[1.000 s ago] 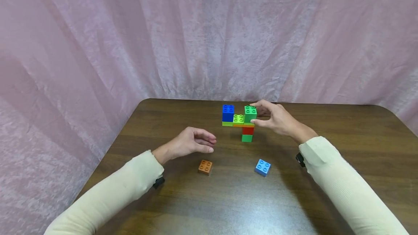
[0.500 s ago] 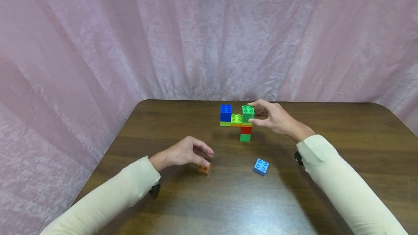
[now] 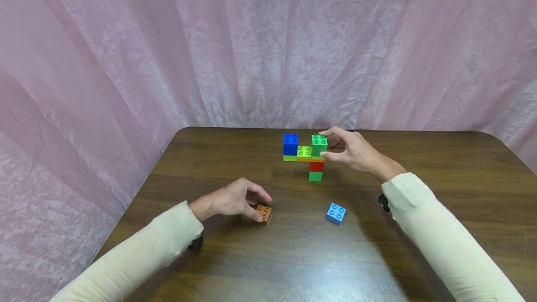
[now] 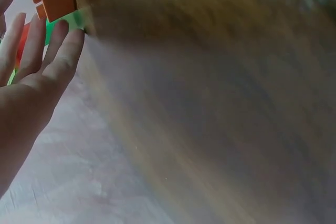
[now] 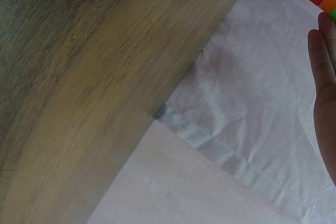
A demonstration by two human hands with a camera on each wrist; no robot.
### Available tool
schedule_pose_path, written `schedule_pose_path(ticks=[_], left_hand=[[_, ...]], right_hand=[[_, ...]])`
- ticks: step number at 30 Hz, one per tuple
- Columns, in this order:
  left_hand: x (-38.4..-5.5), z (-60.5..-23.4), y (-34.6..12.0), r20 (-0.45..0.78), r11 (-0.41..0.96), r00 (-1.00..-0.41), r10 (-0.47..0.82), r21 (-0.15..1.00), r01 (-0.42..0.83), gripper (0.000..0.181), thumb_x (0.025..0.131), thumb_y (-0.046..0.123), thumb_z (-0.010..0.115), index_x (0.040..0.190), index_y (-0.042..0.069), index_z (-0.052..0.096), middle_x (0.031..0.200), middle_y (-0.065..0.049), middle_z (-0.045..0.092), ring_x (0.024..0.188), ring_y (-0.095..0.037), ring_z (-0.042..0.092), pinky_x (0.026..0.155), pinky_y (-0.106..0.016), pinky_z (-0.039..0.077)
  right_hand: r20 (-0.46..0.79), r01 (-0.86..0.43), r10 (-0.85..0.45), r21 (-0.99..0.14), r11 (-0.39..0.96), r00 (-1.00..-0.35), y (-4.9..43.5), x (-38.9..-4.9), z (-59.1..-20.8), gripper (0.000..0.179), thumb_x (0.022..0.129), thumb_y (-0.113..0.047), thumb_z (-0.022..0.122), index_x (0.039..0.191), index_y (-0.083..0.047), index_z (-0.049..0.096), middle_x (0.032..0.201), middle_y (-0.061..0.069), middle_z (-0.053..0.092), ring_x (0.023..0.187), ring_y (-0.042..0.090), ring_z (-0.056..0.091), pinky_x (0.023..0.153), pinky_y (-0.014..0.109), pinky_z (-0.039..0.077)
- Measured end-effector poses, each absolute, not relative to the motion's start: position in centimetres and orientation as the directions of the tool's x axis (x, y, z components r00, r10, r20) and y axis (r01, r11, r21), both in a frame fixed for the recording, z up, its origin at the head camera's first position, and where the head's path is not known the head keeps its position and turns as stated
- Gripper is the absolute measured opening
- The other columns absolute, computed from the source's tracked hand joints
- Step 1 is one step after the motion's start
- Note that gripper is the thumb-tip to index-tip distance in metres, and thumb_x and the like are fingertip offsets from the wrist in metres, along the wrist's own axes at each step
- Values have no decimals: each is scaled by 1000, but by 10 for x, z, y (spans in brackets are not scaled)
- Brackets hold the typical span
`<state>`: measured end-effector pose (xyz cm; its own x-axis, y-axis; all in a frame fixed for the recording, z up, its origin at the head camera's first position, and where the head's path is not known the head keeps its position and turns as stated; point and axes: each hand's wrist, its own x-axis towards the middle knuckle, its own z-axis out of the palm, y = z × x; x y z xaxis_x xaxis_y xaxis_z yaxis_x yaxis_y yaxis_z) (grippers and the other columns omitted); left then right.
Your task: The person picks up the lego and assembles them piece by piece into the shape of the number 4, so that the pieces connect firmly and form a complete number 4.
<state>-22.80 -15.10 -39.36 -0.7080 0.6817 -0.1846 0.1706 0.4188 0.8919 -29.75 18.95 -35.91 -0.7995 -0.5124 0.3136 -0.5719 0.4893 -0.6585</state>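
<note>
In the head view an orange toy building brick [image 3: 264, 213] lies studs up on the table. My left hand [image 3: 230, 198] is right at it, thumb by its near left side and fingers over its far side; a firm grip is not plain. Beyond stands a brick structure: a green base [image 3: 315, 176], a red brick [image 3: 316, 166], an orange layer, lime bricks [image 3: 304, 151], then a dark blue brick [image 3: 291, 145] and a tall green brick [image 3: 319, 146] on top. My right hand [image 3: 356, 153] holds that tall green brick between thumb and fingers from the right.
A light blue brick [image 3: 336, 213] lies on the wooden table [image 3: 419, 162], right of the orange one and nearer than the structure. A pink curtain [image 3: 268, 50] hangs behind the table's far edge.
My left hand has come down and nearer to the orange brick, its thumb shifting to the brick's near left side. The right hand keeps its hold on the tall green brick.
</note>
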Motion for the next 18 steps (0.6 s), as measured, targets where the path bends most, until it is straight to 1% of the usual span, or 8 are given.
schedule_pose_path(ticks=[2,5,14,18], left_hand=[[-228,-393,-152,-192,430,-705,683,886,175,42,76,-9,82,116,-8,68,118,-15,68,112,-26,64,98,-37,52],[-227,-394,-154,-214,450,-706,675,878,164,41,75,-10,82,114,-7,69,116,-12,69,109,-22,65,96,-35,52],[-226,-397,-154,-231,470,-721,653,871,146,35,74,-13,81,107,-4,72,110,-9,70,96,-17,67,86,-29,56],[-226,-396,-152,-214,473,-724,656,864,173,32,75,-10,82,105,-4,73,108,-9,72,92,-15,68,82,-27,57]], right_hand=[[310,-568,-512,-664,487,-801,189,-297,-359,44,87,-10,79,126,-6,59,107,12,72,99,27,69,87,47,56],[309,-568,-513,-666,484,-800,189,-297,-360,44,87,-10,79,126,-6,59,107,12,72,100,27,69,88,47,56],[320,-569,-506,-668,479,-801,189,-297,-360,43,87,-9,79,126,-5,60,106,13,72,99,28,69,87,47,56],[303,-555,-502,-674,489,-810,189,-297,-359,44,87,-10,79,127,-6,60,105,11,72,99,26,69,85,42,57]])
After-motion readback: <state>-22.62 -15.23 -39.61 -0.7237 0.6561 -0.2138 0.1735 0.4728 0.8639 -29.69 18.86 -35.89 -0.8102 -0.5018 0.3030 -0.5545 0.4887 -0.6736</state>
